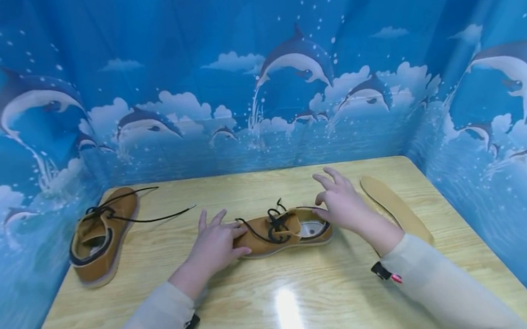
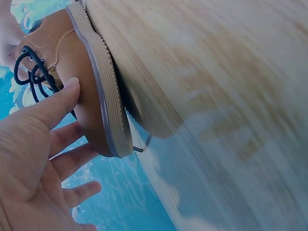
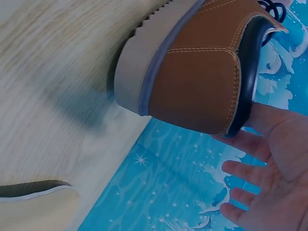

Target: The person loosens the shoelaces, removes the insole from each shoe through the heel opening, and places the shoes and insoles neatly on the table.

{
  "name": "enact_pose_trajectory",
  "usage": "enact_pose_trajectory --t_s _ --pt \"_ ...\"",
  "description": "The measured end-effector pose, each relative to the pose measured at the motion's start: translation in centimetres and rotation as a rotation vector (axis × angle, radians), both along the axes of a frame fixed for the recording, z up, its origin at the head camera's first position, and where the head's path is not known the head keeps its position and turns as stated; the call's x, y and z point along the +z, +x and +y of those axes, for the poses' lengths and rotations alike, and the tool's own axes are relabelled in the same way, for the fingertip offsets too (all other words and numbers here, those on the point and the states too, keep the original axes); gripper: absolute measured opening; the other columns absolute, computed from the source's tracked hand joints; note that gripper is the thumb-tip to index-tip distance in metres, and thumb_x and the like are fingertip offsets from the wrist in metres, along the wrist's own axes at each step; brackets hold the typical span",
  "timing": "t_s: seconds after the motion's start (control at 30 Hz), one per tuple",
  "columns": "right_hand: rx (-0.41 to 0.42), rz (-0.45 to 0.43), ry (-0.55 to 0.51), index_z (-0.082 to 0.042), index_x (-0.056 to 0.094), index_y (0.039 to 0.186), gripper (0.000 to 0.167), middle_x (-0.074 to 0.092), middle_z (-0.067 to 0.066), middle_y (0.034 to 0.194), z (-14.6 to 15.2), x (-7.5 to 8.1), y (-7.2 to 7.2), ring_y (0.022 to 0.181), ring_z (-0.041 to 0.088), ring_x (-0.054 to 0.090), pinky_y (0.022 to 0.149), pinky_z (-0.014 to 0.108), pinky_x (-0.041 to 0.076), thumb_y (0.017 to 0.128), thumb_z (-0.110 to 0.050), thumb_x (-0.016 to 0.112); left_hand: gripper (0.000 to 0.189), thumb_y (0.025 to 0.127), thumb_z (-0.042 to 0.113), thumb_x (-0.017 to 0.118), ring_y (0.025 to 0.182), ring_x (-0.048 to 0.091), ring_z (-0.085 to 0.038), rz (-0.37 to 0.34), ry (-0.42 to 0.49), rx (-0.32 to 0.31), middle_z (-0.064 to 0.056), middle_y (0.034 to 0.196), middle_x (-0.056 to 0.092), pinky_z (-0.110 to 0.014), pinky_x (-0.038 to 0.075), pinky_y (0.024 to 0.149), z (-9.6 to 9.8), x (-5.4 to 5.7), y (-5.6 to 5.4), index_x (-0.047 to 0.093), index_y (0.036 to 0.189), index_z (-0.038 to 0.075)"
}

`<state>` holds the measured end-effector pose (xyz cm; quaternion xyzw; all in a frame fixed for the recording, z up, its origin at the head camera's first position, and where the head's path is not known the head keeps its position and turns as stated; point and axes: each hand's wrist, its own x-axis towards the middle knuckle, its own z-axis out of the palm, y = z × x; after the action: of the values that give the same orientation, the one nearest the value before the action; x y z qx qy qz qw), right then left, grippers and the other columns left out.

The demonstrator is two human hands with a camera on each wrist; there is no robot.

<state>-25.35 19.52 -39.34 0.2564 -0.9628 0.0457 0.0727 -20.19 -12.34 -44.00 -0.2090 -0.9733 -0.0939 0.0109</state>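
A brown lace-up shoe (image 1: 261,236) lies sideways on the table, its toe to the left and its dark-lined opening to the right. My left hand (image 1: 215,246) holds the toe between thumb and fingers; in the left wrist view the thumb (image 2: 67,94) rests on the brown upper and the other fingers reach round the front. At the heel, my right hand (image 1: 345,204) pinches the collar (image 3: 248,72) with thumb and index finger, while its other fingers stand spread. Black laces (image 1: 277,224) sit looped over the tongue. Inside the opening shows a pale footbed (image 1: 311,228).
A second brown shoe (image 1: 116,241) stands at the table's left edge, with loose black laces (image 1: 168,217) trailing rightward. A flat tan insole (image 1: 395,207) lies beyond my right wrist. Blue dolphin-print curtains (image 1: 235,81) enclose the wooden table (image 1: 240,311) at the back and sides.
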Motion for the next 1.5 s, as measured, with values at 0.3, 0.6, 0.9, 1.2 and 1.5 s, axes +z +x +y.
enact_pose_trajectory --t_s 0.3,0.6,0.9,1.2,1.5 --pt "0.011 -0.031 0.01 -0.017 0.075 0.074 0.013 0.046 0.022 0.15 -0.3 -0.6 -0.3 0.145 0.047 0.022 0.113 0.069 0.025 0.084 -0.023 0.081 0.058 0.082 0.054 0.076 0.145 0.03 -0.041 -0.011 -0.002 0.005 0.0 0.137 0.062 -0.069 -0.007 0.115 0.1 -0.1 -0.1 0.069 0.129 0.022" --pt "0.014 -0.082 -0.01 -0.021 0.068 0.063 0.024 0.047 0.021 0.149 -0.6 -0.8 0.0 0.145 0.047 0.023 0.111 0.07 0.026 0.082 -0.021 0.082 0.058 0.083 0.05 0.076 0.146 0.029 -0.042 -0.035 0.001 0.007 -0.002 0.141 0.059 -0.069 -0.008 0.115 -0.1 -0.1 -0.4 0.066 0.133 0.022" --pt "0.028 -0.099 -0.016 -0.022 0.066 0.061 0.025 0.048 0.018 0.149 -1.3 -0.7 0.7 0.145 0.046 0.023 0.112 0.069 0.026 0.082 -0.019 0.081 0.055 0.085 0.044 0.077 0.145 0.031 -0.042 -0.013 -0.002 0.008 -0.002 0.142 0.058 -0.071 -0.006 0.114 -0.8 -0.3 -1.3 0.065 0.134 0.022" --pt "0.027 -0.084 -0.033 -0.022 0.064 0.059 0.028 0.051 0.018 0.147 -2.5 -0.7 1.3 0.145 0.046 0.024 0.11 0.071 0.028 0.083 -0.018 0.079 0.055 0.087 0.04 0.075 0.145 0.03 -0.044 -0.014 -0.005 0.037 -0.005 0.145 0.056 -0.072 -0.005 0.114 -1.7 -0.3 -2.1 0.062 0.137 0.021" --pt "0.02 -0.096 -0.032 -0.023 0.058 0.053 0.035 0.05 0.018 0.148 -3.3 -0.6 1.8 0.146 0.046 0.022 0.113 0.069 0.024 0.082 -0.016 0.076 0.052 0.09 0.034 0.074 0.144 0.03 -0.045 -0.005 0.005 0.049 -0.007 0.146 0.055 -0.074 -0.003 0.113 -2.2 -0.4 -3.3 0.061 0.138 0.02"
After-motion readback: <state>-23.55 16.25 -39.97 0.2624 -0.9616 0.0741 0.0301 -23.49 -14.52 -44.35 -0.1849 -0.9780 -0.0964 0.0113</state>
